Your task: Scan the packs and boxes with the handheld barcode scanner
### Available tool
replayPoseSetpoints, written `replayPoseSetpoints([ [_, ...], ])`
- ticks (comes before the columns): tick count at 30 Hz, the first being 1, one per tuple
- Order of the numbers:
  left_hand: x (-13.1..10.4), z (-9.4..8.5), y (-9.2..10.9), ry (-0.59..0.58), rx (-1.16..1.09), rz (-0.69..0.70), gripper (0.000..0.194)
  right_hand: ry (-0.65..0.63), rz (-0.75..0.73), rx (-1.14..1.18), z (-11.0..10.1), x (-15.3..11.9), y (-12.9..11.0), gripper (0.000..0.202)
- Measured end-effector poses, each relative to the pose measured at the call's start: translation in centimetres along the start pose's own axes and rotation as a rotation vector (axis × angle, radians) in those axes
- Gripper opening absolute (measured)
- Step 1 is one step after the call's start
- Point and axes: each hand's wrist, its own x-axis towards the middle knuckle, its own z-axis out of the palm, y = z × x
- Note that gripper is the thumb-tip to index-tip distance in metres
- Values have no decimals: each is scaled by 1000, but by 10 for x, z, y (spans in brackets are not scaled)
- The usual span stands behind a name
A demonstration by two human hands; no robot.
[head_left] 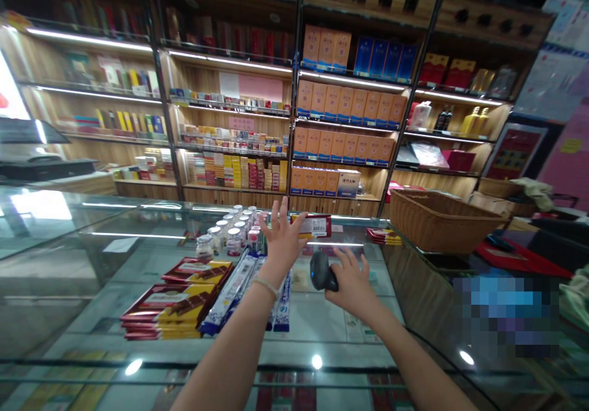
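My left hand (pixel 281 242) is over the far middle of the glass counter, its thumb and index finger at the end of a red and yellow chocolate bar (pixel 318 226). Its other fingers are spread. A white barcode label on the bar faces me. Slightly nearer, my right hand (pixel 353 280) grips a black handheld barcode scanner (pixel 322 271) showing a small blue light; several of its fingers stick out. Stacked chocolate bars (pixel 170 303) lie left of my left forearm. Long blue and white packets (pixel 234 288) lie beside them, partly hidden by that forearm.
Small lidded jars (pixel 234 241) stand in rows behind the packets. More red and yellow packs (pixel 383 235) lie near a wicker basket (pixel 442 218) at right. Shelves of orange boxes (pixel 343 144) line the back wall. A dark cable (pixel 435 349) runs along the right side.
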Motion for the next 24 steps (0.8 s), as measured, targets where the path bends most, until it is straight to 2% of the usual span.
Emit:
replayPoseSetpoints([
  [3, 0, 0, -1, 9, 20, -27, 69, 74, 45, 159, -7, -1, 10, 41],
  [6, -1, 1, -1, 11, 24, -42, 69, 90, 119, 325, -18, -5, 19, 44],
  [11, -1, 3, -1, 4, 29, -40, 70, 101, 78, 544, -29, -12, 26, 49],
  [16, -2, 5, 0, 10, 28, -37, 72, 166, 126, 569, -28, -13, 20, 47],
  [24, -2, 7, -2, 18, 25, -24, 73, 145, 214, 518, -30, -14, 11, 43],
])
